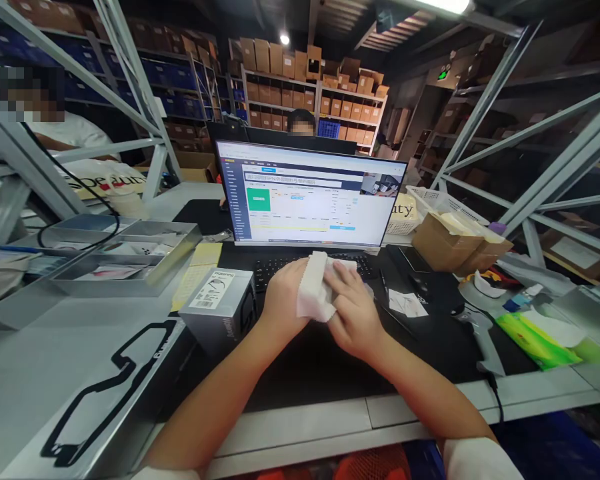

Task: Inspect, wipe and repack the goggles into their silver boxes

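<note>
We see the white cloth [314, 297] raised between both hands, above the middle of the worktop [295, 433], its thicker fold running roughly from the front edge towards the rear. The left hand [283, 297] closes its grip round the left side; the right hand [357, 313] lays half-bent fingers over the other, though we cannot tell whether they pinch. Both are equally near. Behind lie the keyboard [266, 268] and monitor [305, 200]; a grey box [217, 303] stands beside the left forearm, a scanner [484, 340] towards the front right corner.
</note>
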`<state>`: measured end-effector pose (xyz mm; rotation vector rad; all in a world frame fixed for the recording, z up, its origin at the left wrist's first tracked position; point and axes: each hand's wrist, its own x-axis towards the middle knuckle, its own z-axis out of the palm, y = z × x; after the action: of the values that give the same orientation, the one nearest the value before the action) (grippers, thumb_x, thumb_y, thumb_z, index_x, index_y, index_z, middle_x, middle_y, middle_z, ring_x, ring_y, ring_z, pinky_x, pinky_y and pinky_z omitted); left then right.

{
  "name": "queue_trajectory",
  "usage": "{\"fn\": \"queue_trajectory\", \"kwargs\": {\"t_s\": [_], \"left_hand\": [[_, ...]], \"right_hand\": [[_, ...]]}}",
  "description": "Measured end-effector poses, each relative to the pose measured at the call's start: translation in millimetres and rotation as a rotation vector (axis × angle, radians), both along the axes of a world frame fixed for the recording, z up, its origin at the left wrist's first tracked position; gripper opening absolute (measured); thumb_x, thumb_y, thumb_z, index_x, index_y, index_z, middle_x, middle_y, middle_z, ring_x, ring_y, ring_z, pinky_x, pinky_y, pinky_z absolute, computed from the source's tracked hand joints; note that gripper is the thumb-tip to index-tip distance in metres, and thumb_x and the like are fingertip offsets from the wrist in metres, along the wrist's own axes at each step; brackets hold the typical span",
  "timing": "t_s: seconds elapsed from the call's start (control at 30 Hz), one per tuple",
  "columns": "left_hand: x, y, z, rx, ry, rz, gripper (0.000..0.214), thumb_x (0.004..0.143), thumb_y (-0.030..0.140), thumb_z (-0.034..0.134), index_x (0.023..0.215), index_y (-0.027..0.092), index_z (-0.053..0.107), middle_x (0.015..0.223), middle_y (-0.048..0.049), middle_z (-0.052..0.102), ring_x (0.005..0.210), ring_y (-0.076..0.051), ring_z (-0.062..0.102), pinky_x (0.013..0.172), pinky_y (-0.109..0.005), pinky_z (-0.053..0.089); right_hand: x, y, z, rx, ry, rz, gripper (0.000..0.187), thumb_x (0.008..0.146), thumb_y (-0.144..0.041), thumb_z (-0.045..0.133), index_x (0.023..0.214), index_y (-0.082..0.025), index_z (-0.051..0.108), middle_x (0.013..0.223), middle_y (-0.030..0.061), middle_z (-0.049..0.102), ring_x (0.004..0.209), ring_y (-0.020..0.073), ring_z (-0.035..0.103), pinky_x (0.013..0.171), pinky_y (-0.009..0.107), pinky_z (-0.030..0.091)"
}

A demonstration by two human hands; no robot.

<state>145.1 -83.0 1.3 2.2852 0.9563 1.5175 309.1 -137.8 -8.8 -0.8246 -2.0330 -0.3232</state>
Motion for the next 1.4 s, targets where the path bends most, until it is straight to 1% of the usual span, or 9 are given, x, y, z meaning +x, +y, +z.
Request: {"fn": "queue_trajectory", "kwargs": {"t_s": [0.1, 0.17, 0.27, 0.33, 0.5, 0.73, 0.87, 1.1, 1.4], "left_hand": [[1, 1, 1.5, -0.007, -0.014, 0.087, 0.029, 0.078, 0.019, 0.066, 0.107, 0.022, 0.073, 0.110, -0.0089, 0.076, 0.102, -0.029, 0.069, 0.094, -0.040, 0.053], [4, 1, 1.8, -0.010, -0.041, 0.154, 0.034, 0.078, 0.015, 0.063, 0.109, 0.022, 0.073, 0.112, -0.0070, 0.076, 0.104, -0.027, 0.070, 0.097, -0.040, 0.053], [9, 1, 0.6, -0.003, -0.068, 0.174, 0.034, 0.077, 0.014, 0.065, 0.108, 0.023, 0.074, 0.111, -0.0056, 0.077, 0.103, -0.026, 0.071, 0.097, -0.039, 0.054], [10, 1, -1.0, 0.006, -0.076, 0.160, 0.030, 0.079, 0.018, 0.067, 0.107, 0.023, 0.074, 0.109, -0.0057, 0.077, 0.102, -0.026, 0.072, 0.095, -0.039, 0.055], [12, 4, -4.7, 0.002, -0.069, 0.215, 0.032, 0.078, 0.015, 0.064, 0.108, 0.021, 0.073, 0.109, -0.0072, 0.077, 0.103, -0.027, 0.071, 0.095, -0.040, 0.054], [15, 9, -7.9, 0.024, -0.052, 0.226, 0.028, 0.080, 0.017, 0.064, 0.107, 0.021, 0.073, 0.107, -0.0062, 0.077, 0.099, -0.025, 0.073, 0.091, -0.037, 0.055], [14, 11, -9.2, 0.048, -0.066, 0.237, 0.031, 0.079, 0.016, 0.064, 0.109, 0.020, 0.072, 0.107, -0.0064, 0.077, 0.099, -0.024, 0.073, 0.092, -0.035, 0.056], [12, 6, -6.5, 0.131, -0.043, 0.249, 0.031, 0.078, 0.013, 0.063, 0.108, 0.018, 0.072, 0.105, -0.0048, 0.078, 0.096, -0.021, 0.074, 0.089, -0.032, 0.058], [14, 7, -7.5, 0.213, -0.074, 0.230, 0.032, 0.077, 0.011, 0.064, 0.108, 0.017, 0.072, 0.105, -0.0051, 0.078, 0.095, -0.020, 0.075, 0.089, -0.031, 0.060]], "right_hand": [[15, 19, -9.9, 0.012, 0.068, -0.042, 0.019, 0.094, -0.015, 0.043, 0.088, -0.020, 0.061, 0.139, 0.0133, 0.061, 0.143, 0.0290, 0.042, 0.117, 0.057, 0.034], [22, 28, -17.0, 0.023, 0.168, -0.095, 0.027, 0.095, -0.015, 0.041, 0.110, -0.018, 0.063, 0.140, 0.0157, 0.060, 0.144, 0.0290, 0.041, 0.115, 0.057, 0.036], [17, 27, -28.7, 0.138, 0.147, -0.093, 0.050, 0.094, -0.016, 0.046, 0.143, -0.016, 0.047, 0.143, 0.0190, 0.055, 0.145, 0.0322, 0.038, 0.117, 0.062, 0.031], [12, 25, -33.3, 0.171, 0.044, -0.076, 0.060, 0.093, -0.019, 0.049, 0.152, -0.017, 0.038, 0.145, 0.0193, 0.054, 0.145, 0.0354, 0.038, 0.118, 0.067, 0.023], [17, 33, -36.1, 0.081, 0.157, -0.221, 0.055, 0.096, -0.019, 0.042, 0.151, -0.020, 0.042, 0.139, 0.0164, 0.059, 0.140, 0.0354, 0.045, 0.119, 0.069, 0.017], [20, 41, -56.1, 0.292, 0.046, -0.241, 0.041, 0.095, -0.026, 0.046, 0.134, -0.019, 0.059, 0.122, 0.0148, 0.069, 0.135, 0.0371, 0.051, 0.121, 0.069, 0.016], [29, 48, -47.2, 0.123, 0.228, -0.340, 0.046, 0.100, -0.024, 0.038, 0.143, -0.020, 0.051, 0.132, 0.0147, 0.065, 0.134, 0.0334, 0.053, 0.122, 0.067, 0.012], [18, 29, -50.5, 0.264, 0.154, -0.125, 0.050, 0.091, -0.019, 0.051, 0.141, -0.019, 0.053, 0.129, 0.0141, 0.066, 0.136, 0.0388, 0.049, 0.120, 0.070, 0.006], [31, 39, -50.5, 0.271, 0.307, -0.173, 0.040, 0.095, -0.022, 0.050, 0.133, -0.019, 0.060, 0.120, 0.0124, 0.070, 0.127, 0.0379, 0.058, 0.120, 0.071, 0.015]]}}
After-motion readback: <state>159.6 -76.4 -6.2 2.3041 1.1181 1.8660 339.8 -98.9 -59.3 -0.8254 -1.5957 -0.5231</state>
